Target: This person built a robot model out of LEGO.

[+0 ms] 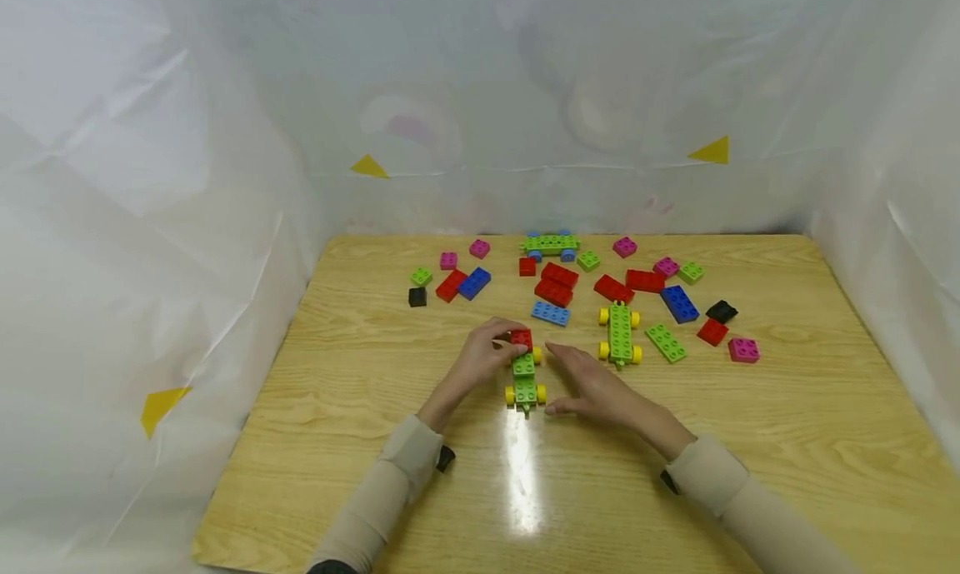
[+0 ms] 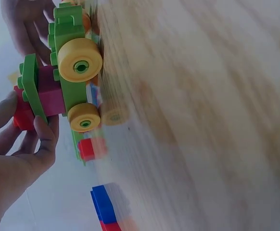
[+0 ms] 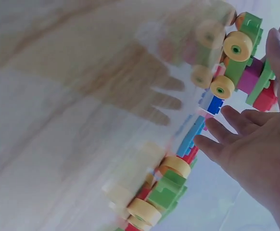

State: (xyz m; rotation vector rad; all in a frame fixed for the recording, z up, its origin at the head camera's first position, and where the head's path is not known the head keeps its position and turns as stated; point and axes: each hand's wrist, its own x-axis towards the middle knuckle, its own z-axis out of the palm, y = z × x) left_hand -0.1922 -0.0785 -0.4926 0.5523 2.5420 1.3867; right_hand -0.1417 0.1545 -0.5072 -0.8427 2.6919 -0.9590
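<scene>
A toy car base (image 1: 526,394), green with yellow wheels, stands on the table between the two hands. In the left wrist view a magenta brick (image 2: 50,91) sits on the base, with a thin green brick (image 2: 31,77) over it and a red brick (image 2: 23,115) topmost. My left hand (image 1: 480,356) pinches the red brick between thumb and fingers at the far end of the car. On the car's right side, my right hand (image 1: 600,388) holds nothing, its fingers extended and thumb apart, close beside the wheels.
A second green base with yellow wheels (image 1: 620,334) stands right of the car, near a flat green brick (image 1: 666,342). Behind lie a light blue brick (image 1: 551,313), several red, magenta, blue and black pieces, and a green base with blue wheels (image 1: 551,245). White sheeting (image 1: 480,199) encloses the table.
</scene>
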